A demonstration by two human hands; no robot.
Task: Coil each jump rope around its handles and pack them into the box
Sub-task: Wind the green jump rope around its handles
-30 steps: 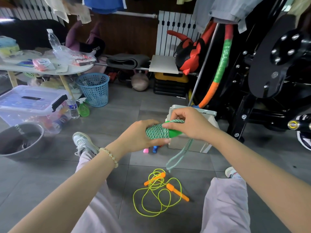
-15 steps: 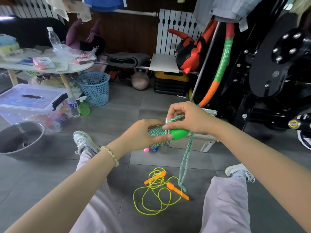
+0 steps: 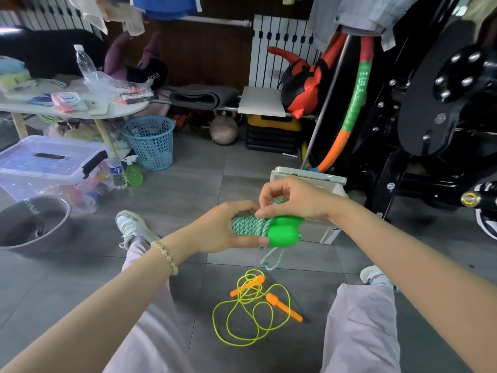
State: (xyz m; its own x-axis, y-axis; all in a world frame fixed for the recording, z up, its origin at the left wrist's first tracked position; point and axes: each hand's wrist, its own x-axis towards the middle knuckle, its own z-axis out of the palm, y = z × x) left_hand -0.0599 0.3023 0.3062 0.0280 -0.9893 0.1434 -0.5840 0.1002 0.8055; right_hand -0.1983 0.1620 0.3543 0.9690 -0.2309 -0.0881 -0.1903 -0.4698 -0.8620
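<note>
My left hand [image 3: 228, 227] grips a green-handled jump rope [image 3: 282, 234] whose green-and-white braided cord is wound tightly round the handles. My right hand [image 3: 293, 200] pinches the cord on top of the coil. A short loop of cord [image 3: 273, 261] hangs below the bundle. On the floor between my legs lies a loose neon-yellow jump rope [image 3: 250, 313] with orange handles. The white box [image 3: 320, 230] stands on the floor just behind my hands, its lid [image 3: 309, 175] raised; my hands hide its inside.
A clear lidded storage bin [image 3: 51, 168], a metal bowl [image 3: 32, 224] and a blue mesh basket [image 3: 152, 142] stand at the left. A black exercise machine [image 3: 435, 130] and a hoop [image 3: 352, 111] fill the right. My shoes [image 3: 133, 228] flank the floor space.
The hanging tail of cord has shortened from a long strand reaching the yellow rope to a small loop. My right hand moved up onto the top of the coil.
</note>
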